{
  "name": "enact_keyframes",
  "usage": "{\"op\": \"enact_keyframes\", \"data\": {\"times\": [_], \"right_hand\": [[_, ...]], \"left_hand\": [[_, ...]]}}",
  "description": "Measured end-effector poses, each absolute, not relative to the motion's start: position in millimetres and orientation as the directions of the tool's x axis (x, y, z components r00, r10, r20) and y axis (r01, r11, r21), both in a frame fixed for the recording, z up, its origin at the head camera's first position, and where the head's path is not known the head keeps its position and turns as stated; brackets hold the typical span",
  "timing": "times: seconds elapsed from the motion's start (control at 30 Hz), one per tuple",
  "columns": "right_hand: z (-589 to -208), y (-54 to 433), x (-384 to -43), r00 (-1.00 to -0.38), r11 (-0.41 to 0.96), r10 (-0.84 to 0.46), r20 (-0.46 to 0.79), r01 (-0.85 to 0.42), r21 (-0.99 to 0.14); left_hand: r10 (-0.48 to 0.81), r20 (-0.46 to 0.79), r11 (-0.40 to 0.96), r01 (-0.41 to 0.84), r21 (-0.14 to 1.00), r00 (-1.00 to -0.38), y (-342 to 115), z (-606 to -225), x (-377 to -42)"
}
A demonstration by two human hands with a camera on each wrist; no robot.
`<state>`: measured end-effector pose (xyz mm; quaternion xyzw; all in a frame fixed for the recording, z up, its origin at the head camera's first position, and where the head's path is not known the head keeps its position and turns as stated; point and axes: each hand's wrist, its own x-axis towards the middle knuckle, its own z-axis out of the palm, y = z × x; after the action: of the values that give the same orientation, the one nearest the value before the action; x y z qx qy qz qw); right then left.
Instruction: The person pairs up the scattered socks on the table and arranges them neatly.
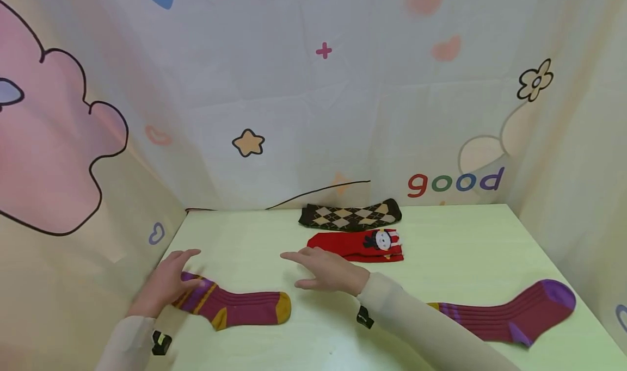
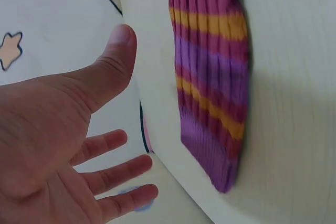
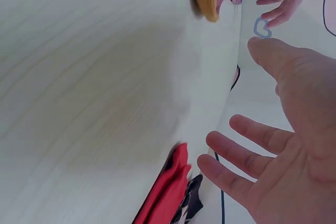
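My left hand (image 1: 164,282) hovers over the cuff end of a maroon sock (image 1: 252,309) with a mustard heel and toe, its fingers spread and holding nothing. In the left wrist view the sock's purple and mustard stripes (image 2: 212,66) lie beside the thumb, apart from it. My right hand (image 1: 329,271) hangs above the table with its fingers apart and nothing in them. It overlaps the front of a red sock (image 1: 343,244) with a cartoon figure in the head view. In the right wrist view the red sock (image 3: 167,190) lies below the fingertips.
A black argyle sock (image 1: 350,217) lies behind the red one, along the back of the pale table (image 1: 235,240). Another maroon sock (image 1: 499,319), with purple heel and toe, lies at the right, its cuff partly behind my right sleeve (image 1: 416,311). Printed curtains (image 1: 294,99) surround the table.
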<state>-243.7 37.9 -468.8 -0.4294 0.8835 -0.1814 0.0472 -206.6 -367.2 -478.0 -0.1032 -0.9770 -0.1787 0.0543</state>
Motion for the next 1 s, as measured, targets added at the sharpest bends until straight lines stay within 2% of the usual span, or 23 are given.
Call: {"op": "enact_keyframes", "data": {"times": [0.47,0.67,1.0], "right_hand": [[-470,6,-241,-0.589,0.553,-0.807,0.030,-0.773,-0.310],[-473,-7,-238,-0.586,0.554,-0.810,-0.014,-0.758,-0.344],[-478,-23,-234,-0.565,0.549,-0.823,-0.055,-0.769,-0.326]], "left_hand": [[0.110,-0.011,0.942,0.101,0.320,-0.994,-394,-481,-211],[0.122,-0.027,0.944,0.108,0.313,-0.992,-397,-485,-213],[0.137,-0.044,0.951,0.119,0.285,-0.990,-396,-493,-220]]}}
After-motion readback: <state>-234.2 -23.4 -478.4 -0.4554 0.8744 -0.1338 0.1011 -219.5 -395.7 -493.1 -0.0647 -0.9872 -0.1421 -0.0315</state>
